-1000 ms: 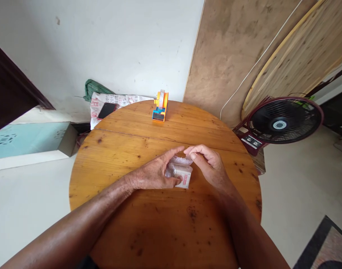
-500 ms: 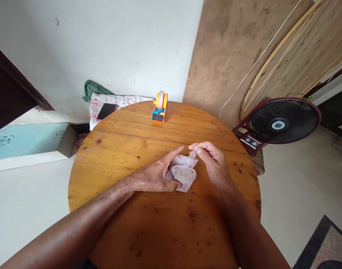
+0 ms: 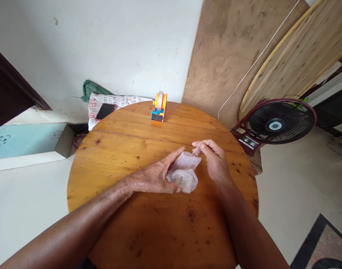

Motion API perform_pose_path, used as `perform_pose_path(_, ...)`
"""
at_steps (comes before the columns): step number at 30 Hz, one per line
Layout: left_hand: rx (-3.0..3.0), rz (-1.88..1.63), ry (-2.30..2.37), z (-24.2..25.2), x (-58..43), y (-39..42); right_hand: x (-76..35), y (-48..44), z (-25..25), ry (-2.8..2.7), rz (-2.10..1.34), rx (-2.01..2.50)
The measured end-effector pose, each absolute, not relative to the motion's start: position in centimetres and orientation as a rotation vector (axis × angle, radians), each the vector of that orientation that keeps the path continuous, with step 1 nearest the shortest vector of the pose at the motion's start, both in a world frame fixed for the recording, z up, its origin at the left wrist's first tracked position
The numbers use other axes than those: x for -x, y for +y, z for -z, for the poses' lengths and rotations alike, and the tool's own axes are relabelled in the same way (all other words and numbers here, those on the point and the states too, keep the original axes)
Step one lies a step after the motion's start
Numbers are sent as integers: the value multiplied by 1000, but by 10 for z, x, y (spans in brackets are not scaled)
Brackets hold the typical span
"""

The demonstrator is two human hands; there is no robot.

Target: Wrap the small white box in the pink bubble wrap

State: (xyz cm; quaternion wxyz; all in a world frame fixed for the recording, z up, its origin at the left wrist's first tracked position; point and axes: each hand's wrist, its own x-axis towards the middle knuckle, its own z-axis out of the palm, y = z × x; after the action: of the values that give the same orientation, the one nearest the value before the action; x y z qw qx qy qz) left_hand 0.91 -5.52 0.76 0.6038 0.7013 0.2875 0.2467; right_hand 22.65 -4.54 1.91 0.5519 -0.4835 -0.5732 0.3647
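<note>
Over the middle of the wooden table, a small item in bubble wrap (image 3: 186,162) is held by my left hand (image 3: 156,173). Its thumb presses the near side and the fingers reach round the far left. Through the clear layers a pale box-like shape (image 3: 186,182) shows; its kind cannot be made out. My right hand (image 3: 216,160) pinches a thin clear strip (image 3: 197,150), which looks like tape, between thumb and forefinger at the upper right corner of the wrap.
An orange and blue tape dispenser (image 3: 159,107) stands at the far edge of the round table (image 3: 117,153). Behind it on the left lie a printed white sack (image 3: 123,100) and a dark phone (image 3: 105,111). An electric fan (image 3: 275,125) stands to the right.
The wrap has opened further and its flap lifted toward the upper right. My right hand has pulled the strip slightly right. My left hand has stayed nearly still.
</note>
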Motion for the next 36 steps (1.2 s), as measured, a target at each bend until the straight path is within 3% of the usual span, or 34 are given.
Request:
perform_pose_path(13,-1407,-607,638,-7,-9,-48,-232,-40,-14,-1303,-857,1174)
perform_pose_path(20,-1492,-458,733,-9,-12,-47,-233,-37,-11,-1240,-846,1161)
perform_pose_path(28,-1234,-646,977,2,-14,-42,-228,-54,-28,-1350,-454,1257)
perform_pose_path(36,-1191,-752,943,-2,-15,-42,-196,-82,-34,-1829,-780,1417)
